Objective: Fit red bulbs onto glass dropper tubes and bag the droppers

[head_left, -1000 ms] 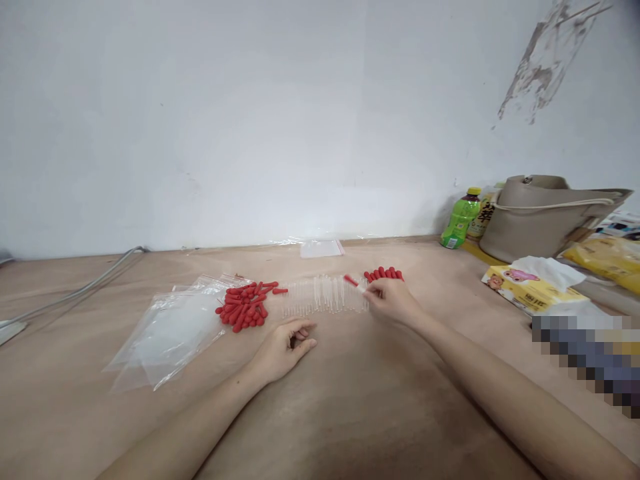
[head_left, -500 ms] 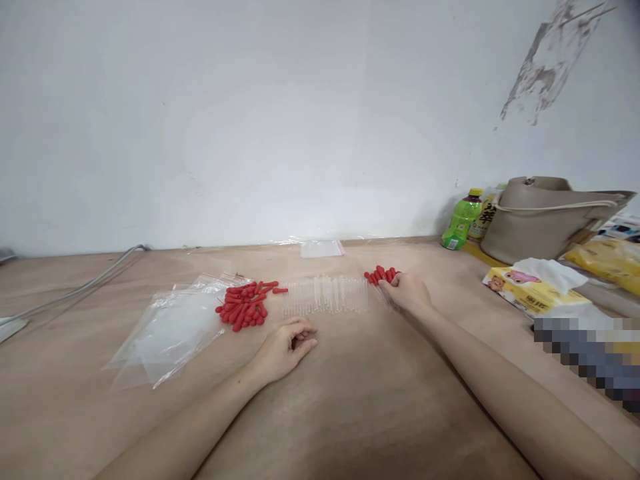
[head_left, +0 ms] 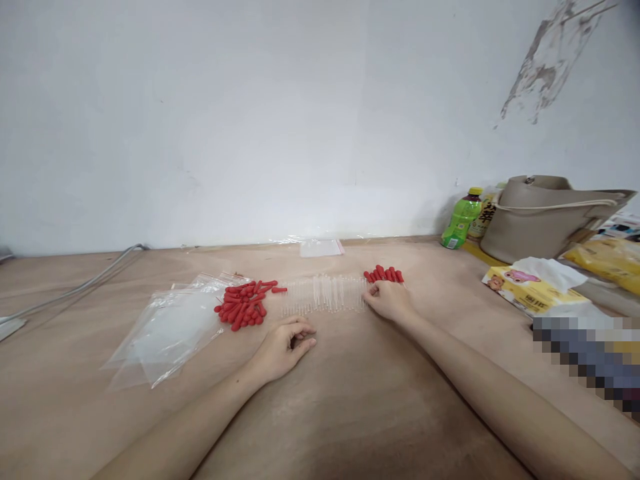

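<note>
My left hand (head_left: 287,348) rests on the table with its fingers loosely bent and the thumb apart, holding nothing. Just beyond it lies a row of thin clear dropper tubes (head_left: 325,293), side by side. The fingertips of my right hand (head_left: 390,301) are pinched together at the right end of this row; whether a tube is between them is hidden. Behind that hand sits a group of red rubber bulbs (head_left: 383,273), with clear tubes partly showing below them. A loose pile of red bulbs (head_left: 243,307) lies left of the row.
Clear zip bags (head_left: 165,333) overlap at the left, and a small bag (head_left: 321,249) lies near the wall. A grey cable (head_left: 95,280) crosses the far left. On the right stand a green bottle (head_left: 459,223), a beige bag (head_left: 535,227) and a yellow tissue pack (head_left: 535,290).
My right hand has moved left from the red-bulb group to the right end of the clear tubes, uncovering more red bulbs. My left hand has stayed in place.
</note>
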Tool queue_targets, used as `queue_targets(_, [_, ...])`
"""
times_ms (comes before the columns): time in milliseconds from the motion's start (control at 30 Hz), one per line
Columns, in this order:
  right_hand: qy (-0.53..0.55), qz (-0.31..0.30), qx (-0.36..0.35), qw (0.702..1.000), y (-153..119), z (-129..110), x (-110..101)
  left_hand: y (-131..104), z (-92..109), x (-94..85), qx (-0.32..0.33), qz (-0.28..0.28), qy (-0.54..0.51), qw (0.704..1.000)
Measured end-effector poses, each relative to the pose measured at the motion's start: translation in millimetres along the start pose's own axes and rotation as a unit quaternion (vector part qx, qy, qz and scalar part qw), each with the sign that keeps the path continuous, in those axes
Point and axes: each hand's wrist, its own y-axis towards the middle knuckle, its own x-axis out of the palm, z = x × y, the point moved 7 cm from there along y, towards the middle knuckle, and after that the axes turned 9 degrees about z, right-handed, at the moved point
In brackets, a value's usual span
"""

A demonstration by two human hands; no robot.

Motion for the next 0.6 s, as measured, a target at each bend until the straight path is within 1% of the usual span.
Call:
queue_targets(300, [0.014, -0.053, 0.049, 0.997, -2.9, 1.1, 0.1, -0.1, 1.4, -0.8, 0.01, 0.003, 0.001, 1.0])
queue_targets(600, [-0.002, -0.069, 0.091, 0.993, -0.9, 6.6, 3.4, -1.6, 3.4, 1.3, 0.02, 0.008, 0.022, 1.0])
